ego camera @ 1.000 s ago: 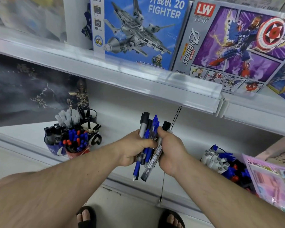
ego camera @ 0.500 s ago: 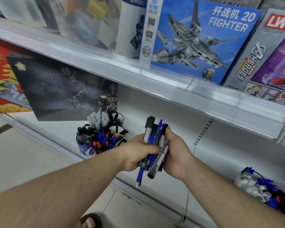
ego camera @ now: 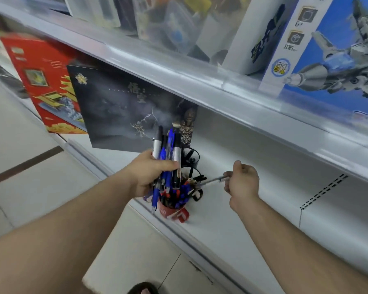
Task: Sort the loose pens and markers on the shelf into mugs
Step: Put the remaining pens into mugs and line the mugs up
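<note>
My left hand grips a bundle of pens and markers, blue pens and grey-and-black markers standing upright, right above the mugs. My right hand pinches a single grey marker that points left toward the mugs. A red mug full of blue and red pens stands near the shelf's front edge. Behind it a black mug holds dark pens. Other mugs are mostly hidden behind my left hand.
The white shelf stretches bare to the right of the mugs. A dark boxed set and a red box stand at the back left. An upper shelf edge overhangs with toy boxes on it.
Both hands gripped the bundle together before. Now my right hand has drawn one grey marker out and moved right, while my left hand carried the bundle left over the mugs.
</note>
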### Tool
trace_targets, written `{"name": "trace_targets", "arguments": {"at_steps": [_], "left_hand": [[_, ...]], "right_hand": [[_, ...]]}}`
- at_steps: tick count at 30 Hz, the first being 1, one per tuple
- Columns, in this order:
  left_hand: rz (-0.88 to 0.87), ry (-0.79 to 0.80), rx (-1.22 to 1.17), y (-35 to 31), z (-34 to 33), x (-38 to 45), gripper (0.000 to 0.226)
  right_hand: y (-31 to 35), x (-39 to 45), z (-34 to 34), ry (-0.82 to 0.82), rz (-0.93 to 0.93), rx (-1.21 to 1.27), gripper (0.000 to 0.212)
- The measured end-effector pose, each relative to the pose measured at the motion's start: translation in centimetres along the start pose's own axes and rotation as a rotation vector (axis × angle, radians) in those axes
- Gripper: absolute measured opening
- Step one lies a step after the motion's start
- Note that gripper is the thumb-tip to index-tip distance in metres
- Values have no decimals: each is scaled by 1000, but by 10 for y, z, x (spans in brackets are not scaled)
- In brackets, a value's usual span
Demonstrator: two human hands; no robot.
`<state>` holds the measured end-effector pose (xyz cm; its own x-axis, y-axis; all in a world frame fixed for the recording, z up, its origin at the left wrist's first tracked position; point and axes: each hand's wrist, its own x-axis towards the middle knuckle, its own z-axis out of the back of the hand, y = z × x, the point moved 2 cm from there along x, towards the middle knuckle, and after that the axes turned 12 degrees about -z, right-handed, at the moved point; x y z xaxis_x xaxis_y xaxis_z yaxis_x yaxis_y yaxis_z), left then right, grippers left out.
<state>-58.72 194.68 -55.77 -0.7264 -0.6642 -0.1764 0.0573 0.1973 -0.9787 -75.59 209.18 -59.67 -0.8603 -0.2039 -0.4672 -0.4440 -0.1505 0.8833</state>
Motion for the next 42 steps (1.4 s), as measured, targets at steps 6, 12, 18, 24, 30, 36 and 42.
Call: {"name": "trace_targets", "arguments": {"at_steps": [6,12,18,24,30,36,42], "left_hand": [[-15,-151,-43,-1,42,12,26],[-8,-226,-80,4,62,19,27],[1,-193,-97,7,70,30,21],[-17,-98,-135,10,67,32,19],[-67,-59,-125,11,62,35,31],[-83,17,-79,7,48,31,31],[-61,66,-63,3,42,23,27]], "right_hand": [[18,35,-77,52,262,-145,11],[27,51,-146,189,606,-518,15],[3,72,-189,239,739,-851,21],[-26,92,-198,206,814,-1332,37],[-32,65,-195,352,608,-1750,68],[13,21,-177,360,386,-957,25],[27,-28,-137,600,231,-381,33]]}}
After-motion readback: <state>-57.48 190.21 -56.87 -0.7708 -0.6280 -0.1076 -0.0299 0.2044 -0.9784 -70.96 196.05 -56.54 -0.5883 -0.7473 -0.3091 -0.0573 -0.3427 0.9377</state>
